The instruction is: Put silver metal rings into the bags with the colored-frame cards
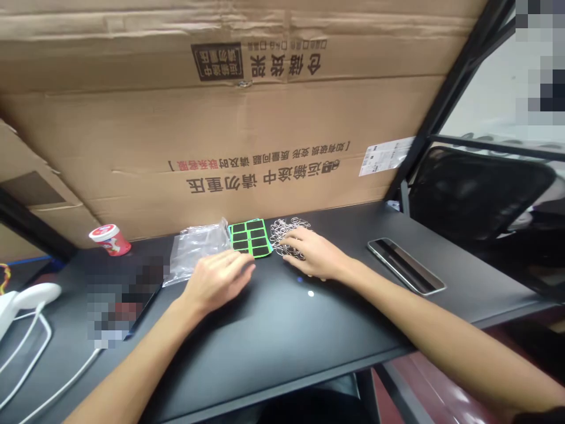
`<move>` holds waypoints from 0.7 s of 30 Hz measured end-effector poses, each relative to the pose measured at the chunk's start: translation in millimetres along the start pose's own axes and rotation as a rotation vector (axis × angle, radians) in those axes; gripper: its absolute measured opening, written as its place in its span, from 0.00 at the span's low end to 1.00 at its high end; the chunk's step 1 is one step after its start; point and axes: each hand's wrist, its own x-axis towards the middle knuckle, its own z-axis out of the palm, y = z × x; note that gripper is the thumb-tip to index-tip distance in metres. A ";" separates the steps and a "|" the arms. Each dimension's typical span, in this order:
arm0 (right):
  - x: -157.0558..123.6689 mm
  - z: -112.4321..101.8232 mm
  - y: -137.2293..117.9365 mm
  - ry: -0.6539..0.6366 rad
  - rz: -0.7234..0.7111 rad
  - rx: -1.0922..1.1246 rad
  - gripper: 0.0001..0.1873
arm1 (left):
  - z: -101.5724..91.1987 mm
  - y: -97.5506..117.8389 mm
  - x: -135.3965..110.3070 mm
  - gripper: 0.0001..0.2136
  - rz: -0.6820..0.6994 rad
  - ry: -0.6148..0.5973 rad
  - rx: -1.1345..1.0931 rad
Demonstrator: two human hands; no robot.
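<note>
My left hand [218,280] lies palm down on the black desk [273,335], fingers stretched toward a green sheet of black rectangular stickers [250,237]. It holds nothing. My right hand [311,253] rests on a pile of small metal rings [289,231], fingers curled down into it; whether any ring is pinched is hidden. A clear plastic bag [196,250] lies just left of the sticker sheet.
A large cardboard box [247,129] stands along the desk's far side. A red and white can [110,239] sits at the left, with a white device [26,297] and cables. A metal cable slot [406,265] is at the right, a black chair [477,188] beyond.
</note>
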 end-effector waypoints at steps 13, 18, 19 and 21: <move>25.8 37.6 -17.8 -0.017 -0.168 -0.312 0.17 | -18.9 -43.7 -9.4 0.28 -0.498 -0.363 0.150; 28.5 44.4 -22.3 0.011 -0.177 -0.399 0.14 | -7.4 -38.3 -10.1 0.22 -0.497 -0.330 0.175; 28.8 45.8 -22.7 0.010 -0.178 -0.410 0.14 | -4.3 -36.4 -11.1 0.21 -0.491 -0.336 0.164; 29.2 47.1 -22.9 0.013 -0.184 -0.425 0.14 | 1.5 -33.3 -13.1 0.20 -0.473 -0.353 0.144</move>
